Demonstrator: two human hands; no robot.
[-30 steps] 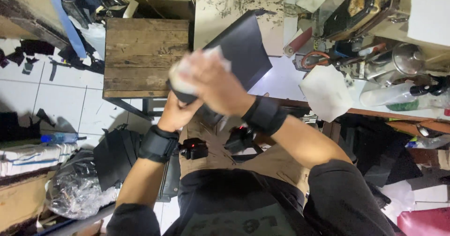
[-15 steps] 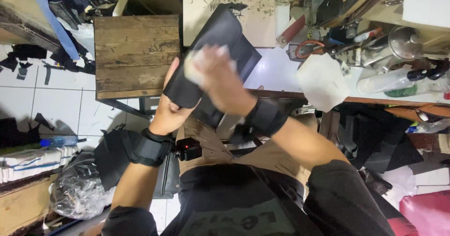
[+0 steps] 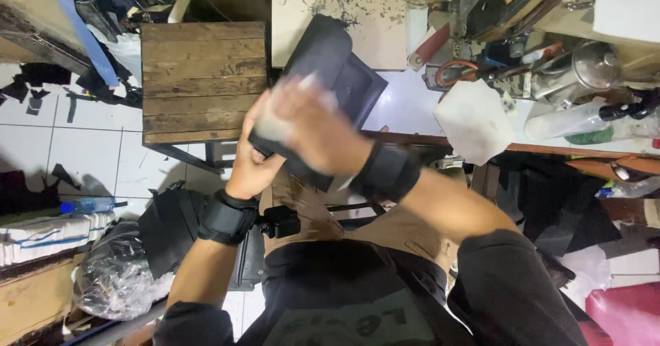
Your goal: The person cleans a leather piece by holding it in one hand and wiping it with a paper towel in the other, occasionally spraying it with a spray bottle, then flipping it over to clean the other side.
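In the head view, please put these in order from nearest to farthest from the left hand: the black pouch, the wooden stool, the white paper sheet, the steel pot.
1. Black pouch: held by the left hand.
2. Wooden stool: just upper left.
3. White paper sheet: on the bench, right.
4. Steel pot: far upper right.

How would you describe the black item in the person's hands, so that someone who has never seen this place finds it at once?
Start at the wooden stool with a slatted top, at upper left. Just right of it, the left hand grips a flat black bag-like piece from below, while the blurred right hand presses a pale cloth on it. Unlike the black scraps on the floor, it is held in the air.
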